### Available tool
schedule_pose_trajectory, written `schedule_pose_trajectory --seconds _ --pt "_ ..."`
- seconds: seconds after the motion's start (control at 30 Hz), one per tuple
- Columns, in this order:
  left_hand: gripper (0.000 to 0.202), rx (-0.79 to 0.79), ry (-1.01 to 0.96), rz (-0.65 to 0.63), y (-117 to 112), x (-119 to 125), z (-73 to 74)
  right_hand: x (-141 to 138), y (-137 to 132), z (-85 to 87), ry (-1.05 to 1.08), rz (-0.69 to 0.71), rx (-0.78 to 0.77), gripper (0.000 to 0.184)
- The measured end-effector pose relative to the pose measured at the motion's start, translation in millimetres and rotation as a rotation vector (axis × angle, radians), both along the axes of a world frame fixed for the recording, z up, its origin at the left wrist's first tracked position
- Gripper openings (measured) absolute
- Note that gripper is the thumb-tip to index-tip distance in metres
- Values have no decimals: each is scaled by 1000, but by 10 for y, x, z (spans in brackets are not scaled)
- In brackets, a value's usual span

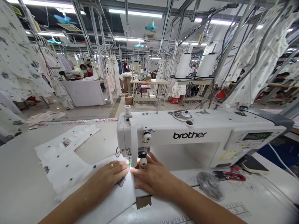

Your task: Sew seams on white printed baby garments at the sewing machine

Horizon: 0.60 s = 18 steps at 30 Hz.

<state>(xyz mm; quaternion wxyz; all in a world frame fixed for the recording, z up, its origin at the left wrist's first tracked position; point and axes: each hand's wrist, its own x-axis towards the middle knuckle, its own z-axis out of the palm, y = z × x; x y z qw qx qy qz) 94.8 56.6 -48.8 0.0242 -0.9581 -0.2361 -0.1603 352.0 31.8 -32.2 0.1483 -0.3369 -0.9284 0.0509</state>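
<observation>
Left hand (pixel 109 174) and right hand (pixel 151 175) lie flat with fingers spread, the grip apart and clamped on nothing, both pressing down on a white cotton panel with small dark print (pixel 60 165). The panel runs under the steel presser foot (pixel 128 152), between the hands. Flat palms probably keep the cloth smooth at the needle. Directly ahead of the grip stands a white Brother sewing machine (pixel 187 133). Right of the grip, red-handled thread snips (pixel 230 176) lie within reach on the white surface (pixel 21 168).
</observation>
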Motion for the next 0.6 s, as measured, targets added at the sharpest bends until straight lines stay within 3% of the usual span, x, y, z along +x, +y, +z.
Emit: schedule_pose_trajectory --seconds 0.27,0.6 --pt "48 -120 -5 86 144 -9 -78 2 29 19 24 -20 -70 31" --pt "53 -120 32 148 78 5 -94 43 100 -96 85 18 18 25"
